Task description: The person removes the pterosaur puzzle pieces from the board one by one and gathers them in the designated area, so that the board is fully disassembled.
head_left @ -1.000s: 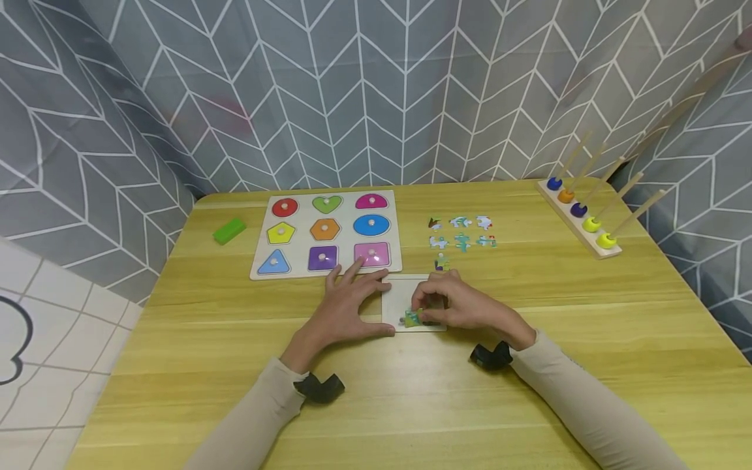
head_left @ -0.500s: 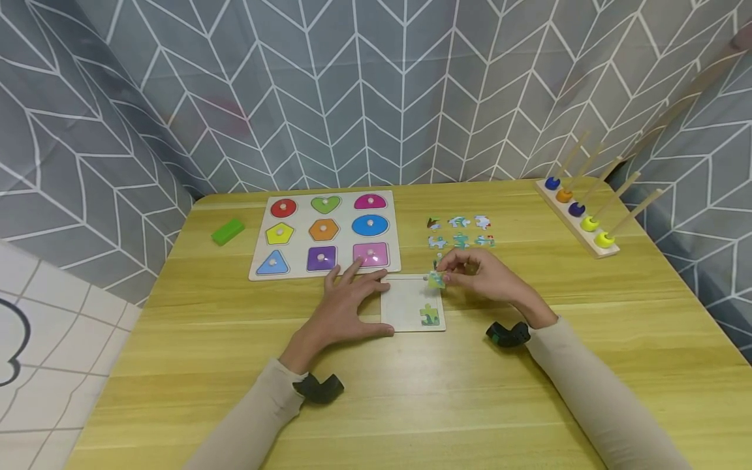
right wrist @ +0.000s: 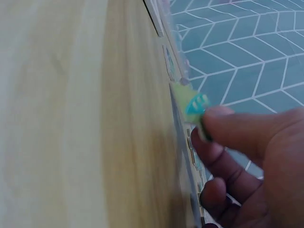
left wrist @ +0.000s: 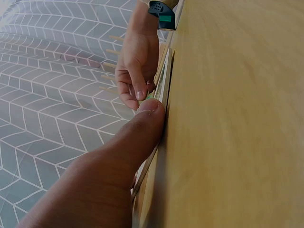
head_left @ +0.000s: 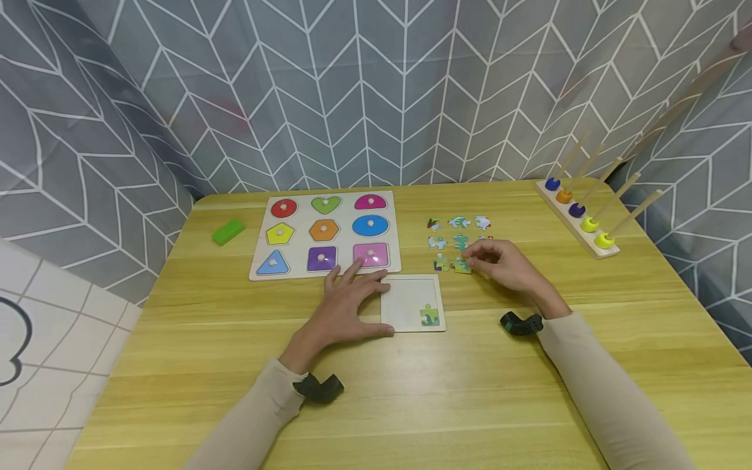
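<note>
My right hand [head_left: 504, 264] pinches a green jigsaw piece [head_left: 461, 266] between thumb and fingers, low over the table beside another green jigsaw piece [head_left: 441, 264]. The right wrist view shows the pinched piece [right wrist: 189, 100] tilted, with one edge right at the tabletop. My left hand [head_left: 348, 309] lies with fingers spread along the left side of a small white puzzle tray [head_left: 405, 297]. Its thumb [left wrist: 151, 111] rests at the tray's near left corner and its fingertips touch the far left corner. One green jigsaw piece [head_left: 429, 316] lies in the tray's near right corner.
Several loose jigsaw pieces [head_left: 459, 222] lie in rows beyond my right hand. A knobbed shape board [head_left: 299, 245] stands behind my left hand, with a green block [head_left: 228, 232] to its left. A wooden peg stacker [head_left: 578, 219] with coloured beads stands at the back right.
My right hand has lifted the green jigsaw piece out of the tray and carried it right and away, to the row of loose pieces. My left hand has stayed still.
</note>
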A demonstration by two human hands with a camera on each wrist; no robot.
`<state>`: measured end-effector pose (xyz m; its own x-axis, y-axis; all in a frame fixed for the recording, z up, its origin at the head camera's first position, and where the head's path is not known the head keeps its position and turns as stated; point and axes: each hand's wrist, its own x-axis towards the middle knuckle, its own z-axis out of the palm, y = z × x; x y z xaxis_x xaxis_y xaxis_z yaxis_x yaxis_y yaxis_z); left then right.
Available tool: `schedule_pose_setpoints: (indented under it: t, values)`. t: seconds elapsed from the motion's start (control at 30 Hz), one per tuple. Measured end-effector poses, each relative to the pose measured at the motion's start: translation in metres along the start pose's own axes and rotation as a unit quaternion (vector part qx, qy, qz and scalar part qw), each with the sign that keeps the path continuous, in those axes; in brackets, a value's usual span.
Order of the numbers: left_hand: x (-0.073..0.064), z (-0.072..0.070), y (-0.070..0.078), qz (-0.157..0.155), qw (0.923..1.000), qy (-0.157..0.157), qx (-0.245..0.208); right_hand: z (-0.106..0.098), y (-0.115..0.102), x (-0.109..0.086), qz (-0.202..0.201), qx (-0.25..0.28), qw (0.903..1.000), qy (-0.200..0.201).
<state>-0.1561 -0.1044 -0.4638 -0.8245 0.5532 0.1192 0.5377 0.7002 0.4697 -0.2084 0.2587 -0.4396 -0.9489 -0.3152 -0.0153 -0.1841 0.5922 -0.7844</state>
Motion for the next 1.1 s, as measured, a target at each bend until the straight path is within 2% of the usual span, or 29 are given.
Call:
schedule_pose_setpoints:
  t: [0.33, 0.47, 0.7, 1.1]
  values:
    - [0.0, 0.0, 0.0, 0.0, 1.0, 0.001, -0.005, -0.002, 0.007, 0.0, 0.009, -0.024, 0.9992, 0.03]
    - [0.0, 0.0, 0.001, 0.0, 1.0, 0.001, -0.006, -0.005, 0.008, -0.002, 0.015, -0.031, 0.999, 0.028]
    - [0.0, 0.0, 0.001, 0.0, 1.0, 0.0, -0.005, -0.005, 0.011, 0.0, -0.005, -0.062, 0.9979, 0.021]
    - [0.0, 0.0, 0.0, -0.002, 1.0, -0.001, -0.008, -0.004, 0.011, 0.001, -0.004, -0.065, 0.9977, 0.02]
